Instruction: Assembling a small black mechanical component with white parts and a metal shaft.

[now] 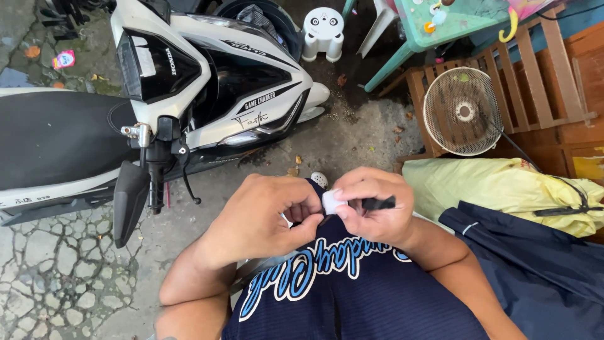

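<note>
Far left of the fingers, well apart: white scooter (207,82) w/ black seat (56,138), parked on cracked concrete ground (56,277). Its handlebar end w/ black brake lever (187,176) and folded mirror (129,198) sits between scooter body and the hands, clear of both.

Left hand (261,217): fingers curled in tight, thumb & forefinger tips narrow, pinching the left edge of a small white piece (330,201).

White piece sits right between the two hands' fingertips, touched by both, held over the chest of a navy jersey (352,289).

Right hand (377,204): fingers closed, thumb on the white piece; a short black stick-like part (379,203) pokes out rightward from its grip. Can't tell if black part joins the white one.

Above the fingers, well apart: small white stool (323,31); teal table (447,22) w/ small bits on top, too small to tell.

Up-right: round fan grille (462,110) leaning on a wooden slat bench (535,75).

Just right of right hand: yellow bag-like bundle (503,189), contents hidden; dark navy cloth (541,264) lies below it.
</note>
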